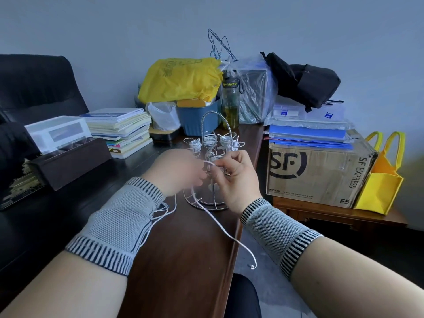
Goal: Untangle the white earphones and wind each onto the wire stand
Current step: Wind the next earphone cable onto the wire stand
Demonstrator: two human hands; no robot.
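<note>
Head: hands hold cord near table edge.

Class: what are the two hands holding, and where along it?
Both the left hand and right hand pinch one white earphone cord mid-length; its plug end dangles off the table edge.

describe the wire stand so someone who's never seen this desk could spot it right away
On the dark wooden desk, look at the near right edge, in front of the blue plastic tub. The silver wire stand rises there from a round base to an arched handle. Alone among the clutter, it carries small coils of white earphone cable on its rings.
</note>
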